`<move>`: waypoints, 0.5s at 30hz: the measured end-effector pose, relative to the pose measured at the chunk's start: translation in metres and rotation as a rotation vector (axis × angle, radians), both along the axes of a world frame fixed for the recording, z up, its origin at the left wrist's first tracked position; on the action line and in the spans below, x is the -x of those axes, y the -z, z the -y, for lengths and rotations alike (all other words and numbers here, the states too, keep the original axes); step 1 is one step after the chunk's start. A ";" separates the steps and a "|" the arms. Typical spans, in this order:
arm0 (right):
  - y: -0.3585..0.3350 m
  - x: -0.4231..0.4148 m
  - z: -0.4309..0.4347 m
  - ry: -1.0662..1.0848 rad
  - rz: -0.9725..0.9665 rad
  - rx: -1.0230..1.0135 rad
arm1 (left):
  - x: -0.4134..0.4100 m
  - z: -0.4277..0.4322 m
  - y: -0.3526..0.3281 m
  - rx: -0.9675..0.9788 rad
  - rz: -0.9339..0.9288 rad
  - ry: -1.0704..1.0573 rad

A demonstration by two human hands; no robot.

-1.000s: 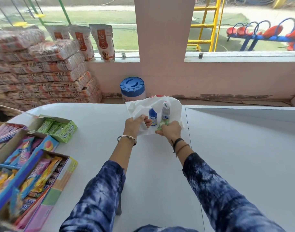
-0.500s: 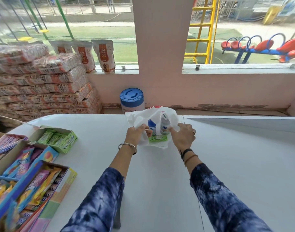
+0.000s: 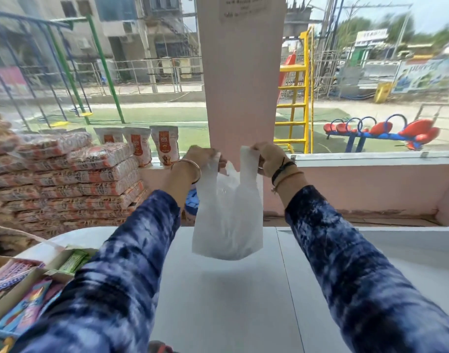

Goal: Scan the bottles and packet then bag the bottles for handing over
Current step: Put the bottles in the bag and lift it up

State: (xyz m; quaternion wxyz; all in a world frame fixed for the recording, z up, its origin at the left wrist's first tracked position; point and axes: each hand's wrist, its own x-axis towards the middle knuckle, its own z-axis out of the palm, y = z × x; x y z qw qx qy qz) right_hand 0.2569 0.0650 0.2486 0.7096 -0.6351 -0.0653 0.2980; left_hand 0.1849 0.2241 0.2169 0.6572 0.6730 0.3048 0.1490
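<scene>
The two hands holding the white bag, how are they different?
The left hand has one shiny metal bangle on its wrist; the right hand has dark and thin tan bands. The left hand pinches the bag's left handle, the right hand the right handle. Both are raised to about the same height, shut on the white bag, which hangs above the counter, and both arms wear blue tie-dye sleeves.

- Left hand point(image 3: 201, 157) is raised ahead of the body, fist closed on the left handle of the bag point(image 3: 227, 220), knuckles away from the camera.
- Right hand point(image 3: 268, 157) is level with it, just beside it, fingers pinched on the right handle.
- Both arms reach forward and up, sleeves pulled back from the wrists.
- A bangle circles the left wrist; dark bands circle the right.
</scene>
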 end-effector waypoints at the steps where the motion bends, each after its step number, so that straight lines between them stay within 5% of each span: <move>1: -0.004 -0.004 -0.004 0.000 0.019 -0.015 | -0.010 -0.015 0.005 -0.008 0.057 0.010; 8: 0.005 -0.015 -0.005 0.042 0.241 0.003 | -0.001 0.022 -0.030 -0.123 0.025 -0.151; 15: 0.065 -0.001 0.020 0.073 0.309 0.196 | 0.028 0.057 0.015 -0.069 -0.123 -0.130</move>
